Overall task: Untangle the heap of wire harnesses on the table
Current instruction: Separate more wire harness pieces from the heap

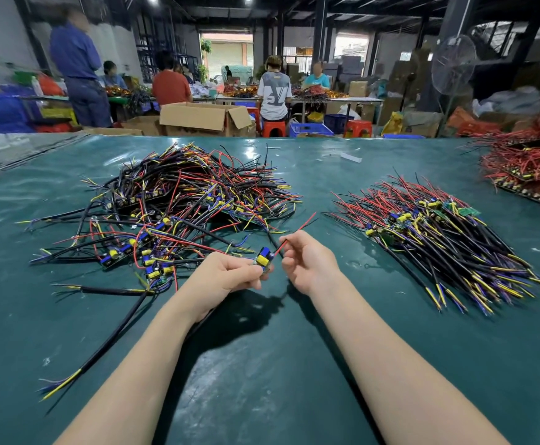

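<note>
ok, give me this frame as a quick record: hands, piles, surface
left hand: grips a small board with blue and yellow parts
right hand: pinches the red wire coming off that board
tangled heap: left of the hands, wires crossing every way
sorted pile: right of the hands, wires roughly parallel
red-wire pile: far right, cut off by the frame edge
surface: green mat

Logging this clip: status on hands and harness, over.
Left hand grips small circuit board; right hand pinches its red wire. Tangled heap left, sorted pile right. Nothing blocking.
</note>
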The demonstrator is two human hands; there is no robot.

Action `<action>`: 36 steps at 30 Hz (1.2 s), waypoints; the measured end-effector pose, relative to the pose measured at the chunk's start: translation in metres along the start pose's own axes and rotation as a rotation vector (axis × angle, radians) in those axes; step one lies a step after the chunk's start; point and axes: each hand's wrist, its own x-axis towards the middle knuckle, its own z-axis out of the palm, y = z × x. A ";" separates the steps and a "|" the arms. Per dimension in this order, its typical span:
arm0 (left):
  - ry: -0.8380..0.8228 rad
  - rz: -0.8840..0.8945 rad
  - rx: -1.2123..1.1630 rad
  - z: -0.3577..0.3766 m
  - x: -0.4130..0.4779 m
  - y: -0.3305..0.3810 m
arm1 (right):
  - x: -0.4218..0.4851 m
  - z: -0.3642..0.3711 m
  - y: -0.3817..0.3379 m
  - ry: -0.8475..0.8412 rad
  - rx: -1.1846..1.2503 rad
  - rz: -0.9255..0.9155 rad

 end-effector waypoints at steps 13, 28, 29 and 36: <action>-0.183 -0.074 0.001 0.002 -0.005 0.003 | 0.018 -0.026 -0.023 0.121 0.342 -0.071; 0.013 -0.134 -0.093 -0.001 -0.006 0.010 | -0.004 0.001 0.004 -0.198 -0.251 -0.043; -0.032 -0.136 -0.108 0.000 -0.007 0.011 | -0.002 -0.002 0.001 -0.153 -0.198 -0.017; -0.285 -0.190 -0.068 0.001 -0.014 0.014 | 0.011 -0.025 -0.019 0.038 0.069 -0.021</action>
